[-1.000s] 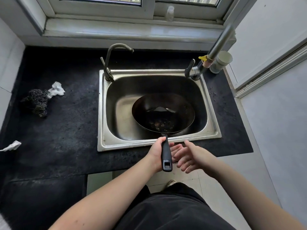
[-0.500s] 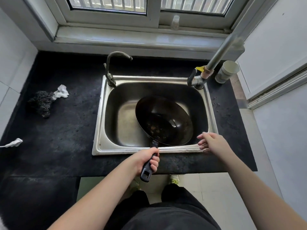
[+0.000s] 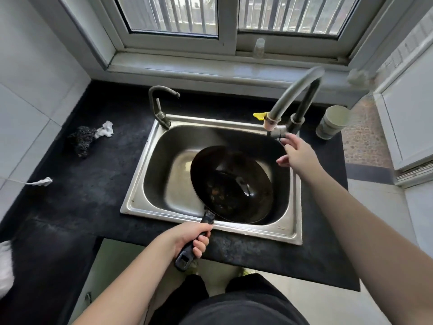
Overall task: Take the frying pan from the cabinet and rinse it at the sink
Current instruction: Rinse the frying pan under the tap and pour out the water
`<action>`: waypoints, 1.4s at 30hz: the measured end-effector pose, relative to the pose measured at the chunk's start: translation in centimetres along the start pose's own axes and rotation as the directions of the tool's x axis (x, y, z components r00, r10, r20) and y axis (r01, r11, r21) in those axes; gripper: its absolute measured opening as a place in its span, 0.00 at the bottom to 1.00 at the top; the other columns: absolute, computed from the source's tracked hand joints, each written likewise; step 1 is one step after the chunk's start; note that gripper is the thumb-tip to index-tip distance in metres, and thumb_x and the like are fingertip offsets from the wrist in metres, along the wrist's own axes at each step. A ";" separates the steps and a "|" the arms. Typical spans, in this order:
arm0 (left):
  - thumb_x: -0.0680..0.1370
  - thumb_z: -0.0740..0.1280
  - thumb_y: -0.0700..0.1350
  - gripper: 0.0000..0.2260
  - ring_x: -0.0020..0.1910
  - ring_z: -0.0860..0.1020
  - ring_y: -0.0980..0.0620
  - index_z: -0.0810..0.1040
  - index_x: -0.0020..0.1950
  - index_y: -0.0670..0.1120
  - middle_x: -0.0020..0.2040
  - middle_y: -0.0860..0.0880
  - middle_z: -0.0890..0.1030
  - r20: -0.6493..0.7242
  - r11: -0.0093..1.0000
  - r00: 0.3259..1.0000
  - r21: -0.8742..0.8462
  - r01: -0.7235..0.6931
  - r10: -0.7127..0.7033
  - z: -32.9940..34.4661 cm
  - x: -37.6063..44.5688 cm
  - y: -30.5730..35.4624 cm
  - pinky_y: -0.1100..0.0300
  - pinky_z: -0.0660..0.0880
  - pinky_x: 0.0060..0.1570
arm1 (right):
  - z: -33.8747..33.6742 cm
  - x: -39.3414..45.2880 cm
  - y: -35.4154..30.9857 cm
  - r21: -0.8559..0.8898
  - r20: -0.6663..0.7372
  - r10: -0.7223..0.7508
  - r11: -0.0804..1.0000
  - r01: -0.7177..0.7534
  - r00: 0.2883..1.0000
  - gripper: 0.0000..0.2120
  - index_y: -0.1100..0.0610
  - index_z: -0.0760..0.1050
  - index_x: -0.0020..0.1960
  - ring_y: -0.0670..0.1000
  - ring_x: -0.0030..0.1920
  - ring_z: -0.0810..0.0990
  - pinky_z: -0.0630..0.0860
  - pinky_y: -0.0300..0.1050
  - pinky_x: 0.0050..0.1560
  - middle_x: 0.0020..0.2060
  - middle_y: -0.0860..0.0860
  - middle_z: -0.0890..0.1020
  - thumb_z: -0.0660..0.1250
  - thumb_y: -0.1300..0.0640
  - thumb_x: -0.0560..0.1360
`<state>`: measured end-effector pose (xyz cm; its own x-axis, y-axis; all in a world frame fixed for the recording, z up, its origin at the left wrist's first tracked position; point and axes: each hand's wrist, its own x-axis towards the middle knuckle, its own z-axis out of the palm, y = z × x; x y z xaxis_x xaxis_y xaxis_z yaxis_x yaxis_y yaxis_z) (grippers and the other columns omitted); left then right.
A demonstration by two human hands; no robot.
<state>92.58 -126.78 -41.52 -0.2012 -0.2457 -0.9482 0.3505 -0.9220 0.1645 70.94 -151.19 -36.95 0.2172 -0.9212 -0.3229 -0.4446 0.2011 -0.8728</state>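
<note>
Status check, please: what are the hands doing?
Left hand grips black frying pan handle, pan in steel sink. Right hand at faucet. Nothing blocking.

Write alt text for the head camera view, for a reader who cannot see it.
A person's left hand grips the handle of a dark frying pan tilted in a steel sink, while the right hand touches the faucet at the sink's back right corner. No water is visible.
</note>
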 end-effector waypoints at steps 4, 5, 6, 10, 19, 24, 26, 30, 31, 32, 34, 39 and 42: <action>0.82 0.59 0.48 0.13 0.18 0.59 0.59 0.66 0.39 0.47 0.25 0.53 0.62 -0.018 1.000 1.000 -0.002 -0.012 0.012 1.2 0.1 -0.4 0.68 0.57 0.16 | -0.1 3.3 -1.9 -0.005 0.051 -0.041 0.999 0.041 0.998 0.24 0.54 0.57 0.77 0.45 0.27 0.80 0.82 0.40 0.39 0.74 0.51 0.65 0.52 0.63 0.82; 0.82 0.59 0.48 0.13 0.18 0.59 0.59 0.66 0.39 0.47 0.25 0.53 0.62 -0.017 1.000 1.000 -0.007 -0.012 0.012 1.5 0.2 -0.5 0.68 0.57 0.16 | 0.0 3.8 -2.3 -0.021 0.065 -0.042 0.999 0.043 0.997 0.24 0.54 0.56 0.78 0.46 0.28 0.80 0.82 0.39 0.38 0.75 0.51 0.63 0.52 0.63 0.82; 0.82 0.59 0.48 0.13 0.18 0.59 0.59 0.66 0.39 0.47 0.25 0.54 0.62 -0.016 1.000 1.000 -0.015 -0.011 0.011 1.7 0.2 -0.5 0.68 0.57 0.16 | 0.1 4.3 -2.7 -0.040 0.081 -0.037 0.998 0.041 0.996 0.24 0.55 0.56 0.78 0.48 0.30 0.80 0.82 0.39 0.38 0.76 0.51 0.62 0.51 0.64 0.82; 0.82 0.59 0.48 0.13 0.18 0.60 0.59 0.66 0.39 0.47 0.25 0.54 0.62 -0.006 0.999 1.000 -0.041 -0.006 0.006 2.1 0.2 -0.7 0.68 0.57 0.16 | 0.4 5.9 -3.0 -0.119 0.142 -0.056 0.990 0.073 0.988 0.25 0.53 0.61 0.76 0.51 0.35 0.83 0.83 0.49 0.49 0.73 0.51 0.68 0.50 0.64 0.80; 0.82 0.58 0.48 0.13 0.17 0.59 0.59 0.66 0.38 0.47 0.24 0.54 0.62 -0.004 0.999 1.000 -0.047 -0.002 0.002 2.4 0.1 -0.6 0.69 0.57 0.16 | 0.4 7.3 -2.3 -0.239 0.178 -0.073 0.964 0.115 0.981 0.26 0.51 0.66 0.74 0.52 0.36 0.85 0.83 0.51 0.48 0.61 0.52 0.79 0.50 0.64 0.79; 0.82 0.58 0.48 0.13 0.17 0.59 0.59 0.66 0.38 0.47 0.24 0.54 0.62 0.002 0.999 1.000 -0.050 0.012 -0.012 2.3 0.4 -0.5 0.69 0.57 0.16 | 0.8 7.8 -1.8 -0.271 0.193 -0.068 0.955 0.120 0.979 0.27 0.48 0.67 0.73 0.49 0.34 0.85 0.83 0.47 0.45 0.60 0.51 0.79 0.50 0.64 0.78; 0.82 0.58 0.49 0.13 0.17 0.59 0.59 0.66 0.38 0.47 0.24 0.54 0.62 0.001 0.999 1.000 -0.049 0.013 -0.013 2.2 0.4 -0.6 0.69 0.57 0.16 | 1.0 7.8 -1.6 -0.294 0.196 -0.054 0.949 0.111 0.979 0.27 0.44 0.68 0.72 0.49 0.34 0.85 0.83 0.47 0.47 0.52 0.53 0.82 0.50 0.64 0.78; 0.82 0.58 0.49 0.14 0.17 0.59 0.59 0.66 0.38 0.47 0.24 0.54 0.62 0.000 0.999 1.000 -0.047 0.016 -0.016 2.3 0.5 -0.5 0.69 0.57 0.16 | 1.6 7.3 -1.8 -0.408 0.208 -0.054 0.903 0.137 0.977 0.28 0.42 0.67 0.72 0.48 0.34 0.85 0.81 0.42 0.43 0.55 0.60 0.82 0.50 0.65 0.77; 0.82 0.58 0.49 0.14 0.17 0.59 0.59 0.66 0.38 0.47 0.24 0.54 0.62 -0.001 0.999 1.000 -0.047 0.014 -0.014 2.2 0.5 -0.5 0.69 0.57 0.16 | 1.7 7.1 -2.0 -0.444 0.210 -0.068 0.882 0.157 0.975 0.28 0.43 0.66 0.73 0.47 0.34 0.84 0.80 0.42 0.43 0.55 0.60 0.82 0.50 0.65 0.77; 0.82 0.58 0.49 0.14 0.17 0.59 0.59 0.66 0.38 0.48 0.24 0.54 0.62 0.000 0.999 1.000 -0.045 0.013 -0.013 2.2 0.5 -0.5 0.69 0.57 0.16 | 1.8 6.9 -2.2 -0.477 0.213 -0.080 0.861 0.175 0.974 0.28 0.44 0.65 0.73 0.47 0.33 0.84 0.80 0.43 0.43 0.55 0.60 0.83 0.49 0.65 0.77; 0.82 0.58 0.49 0.14 0.17 0.59 0.59 0.66 0.38 0.48 0.24 0.54 0.62 0.001 0.999 1.000 -0.041 0.013 -0.013 2.2 0.5 -0.6 0.68 0.57 0.16 | 1.6 6.6 -2.5 -0.509 0.220 -0.088 0.839 0.191 0.972 0.29 0.43 0.65 0.73 0.46 0.32 0.83 0.78 0.42 0.40 0.56 0.60 0.83 0.49 0.65 0.77; 0.82 0.59 0.49 0.14 0.17 0.59 0.59 0.67 0.38 0.47 0.24 0.54 0.62 0.009 0.999 1.000 -0.051 0.018 -0.018 2.1 0.4 -0.5 0.68 0.57 0.16 | 1.3 6.6 -1.3 -0.297 0.242 -0.098 0.940 0.170 0.965 0.28 0.47 0.60 0.76 0.48 0.32 0.84 0.81 0.41 0.37 0.70 0.53 0.72 0.51 0.65 0.79; 0.82 0.59 0.49 0.14 0.17 0.60 0.59 0.67 0.38 0.47 0.24 0.54 0.62 0.023 0.998 1.000 -0.063 0.023 -0.021 1.9 0.3 -0.5 0.68 0.57 0.16 | 1.7 3.9 1.1 -0.056 0.096 -0.093 0.994 0.099 0.991 0.24 0.52 0.62 0.74 0.48 0.27 0.81 0.81 0.44 0.37 0.65 0.51 0.73 0.54 0.65 0.79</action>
<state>90.63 -126.99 -41.41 -0.2296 -0.2329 -0.9450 0.4029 -0.9066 0.1255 72.79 -153.98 -39.75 0.3400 -0.8997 -0.2737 -0.4690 0.0900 -0.8786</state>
